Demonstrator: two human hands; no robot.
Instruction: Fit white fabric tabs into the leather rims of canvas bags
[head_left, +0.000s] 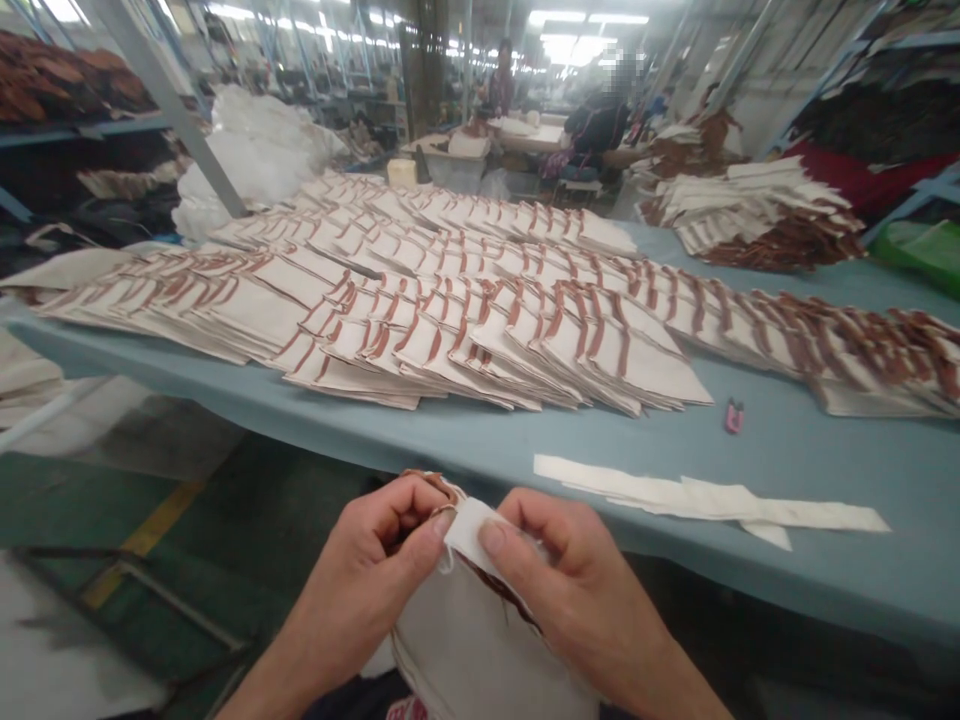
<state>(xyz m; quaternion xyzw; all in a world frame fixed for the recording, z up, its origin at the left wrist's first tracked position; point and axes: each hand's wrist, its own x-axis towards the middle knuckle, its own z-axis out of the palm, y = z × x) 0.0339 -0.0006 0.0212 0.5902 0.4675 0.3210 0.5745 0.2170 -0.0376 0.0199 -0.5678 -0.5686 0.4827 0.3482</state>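
Note:
A cream fabric piece with a brown edge (480,630) hangs down between my hands, in front of the table's near edge. My left hand (394,530) pinches its brown upper edge between thumb and fingers. A short white fabric strip (466,525) lies folded over that edge, and a loose white thread dangles beside it. My right hand (559,570) is closed on the strip and the edge, thumb on top. The fingers behind the cloth are partly hidden.
Overlapping rows of cream fabric pieces with brown edges (450,320) cover much of the blue-topped table (480,450). Cream strips (675,495) and small pink thread snips (734,416) lie at the right. A taller brown and cream stack (757,210) stands behind. People sit farther back.

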